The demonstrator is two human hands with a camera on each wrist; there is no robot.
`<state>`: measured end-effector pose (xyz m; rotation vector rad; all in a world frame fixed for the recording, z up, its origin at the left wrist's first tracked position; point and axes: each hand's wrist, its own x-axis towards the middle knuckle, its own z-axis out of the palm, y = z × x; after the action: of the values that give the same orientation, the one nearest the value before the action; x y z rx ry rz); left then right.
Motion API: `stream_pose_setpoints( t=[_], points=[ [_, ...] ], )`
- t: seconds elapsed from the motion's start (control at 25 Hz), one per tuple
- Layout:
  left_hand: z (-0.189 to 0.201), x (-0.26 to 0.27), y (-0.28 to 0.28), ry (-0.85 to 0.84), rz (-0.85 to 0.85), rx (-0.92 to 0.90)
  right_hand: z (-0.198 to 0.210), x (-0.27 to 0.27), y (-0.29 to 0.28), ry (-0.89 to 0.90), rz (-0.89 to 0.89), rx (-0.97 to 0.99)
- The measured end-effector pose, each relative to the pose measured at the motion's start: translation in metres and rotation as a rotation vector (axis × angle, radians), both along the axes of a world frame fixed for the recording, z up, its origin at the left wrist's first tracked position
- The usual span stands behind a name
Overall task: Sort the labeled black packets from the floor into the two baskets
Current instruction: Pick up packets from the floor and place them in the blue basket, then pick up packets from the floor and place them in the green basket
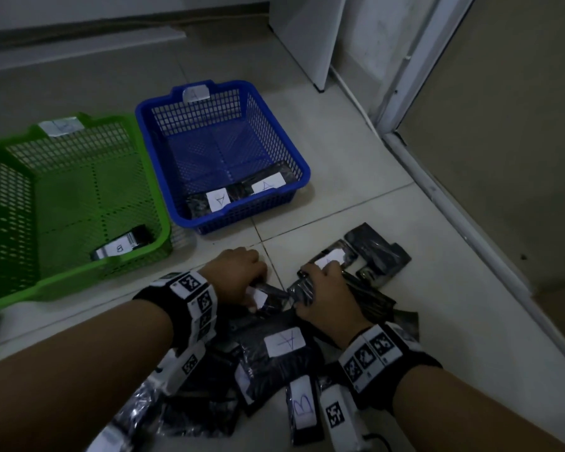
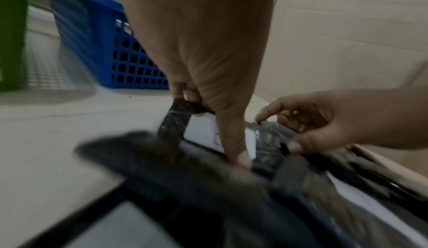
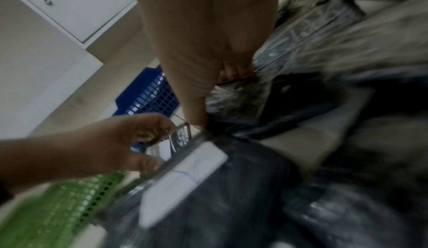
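Left hand (image 1: 238,272): pinches a packet (image 1: 265,293) at pile's 12 o'clock, label up for reading.
Right hand (image 1: 327,295): grips another packet (image 1: 302,290), likely for sorting.

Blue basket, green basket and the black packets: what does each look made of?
Blue basket and green basket: likely moulded plastic, going by uniform colour, perforated grid walls and rolled rims. Black packets: seemingly thin glossy plastic film, creased and catching highlights; contents hidden. Their white labels look like matte paper with handwritten letters.
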<state>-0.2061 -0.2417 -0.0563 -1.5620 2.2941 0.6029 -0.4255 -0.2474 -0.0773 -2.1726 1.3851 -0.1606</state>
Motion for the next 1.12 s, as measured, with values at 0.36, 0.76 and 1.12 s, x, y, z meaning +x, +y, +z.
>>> stream_pose_setpoints(
  t=[0.36,0.76,1.12],
  points=[
    [0.051,0.073,0.008,0.527,0.513,0.307,0.044,0.049,-0.048,-0.737,-0.493,0.727],
    [0.085,0.119,0.063,0.961,0.952,0.180,0.067,0.120,-0.034,-0.834,-0.212,0.646],
    [0.088,0.187,0.076,0.779,1.339,-0.541,0.102,0.201,-0.063,-0.835,-0.082,0.459]
  ],
)
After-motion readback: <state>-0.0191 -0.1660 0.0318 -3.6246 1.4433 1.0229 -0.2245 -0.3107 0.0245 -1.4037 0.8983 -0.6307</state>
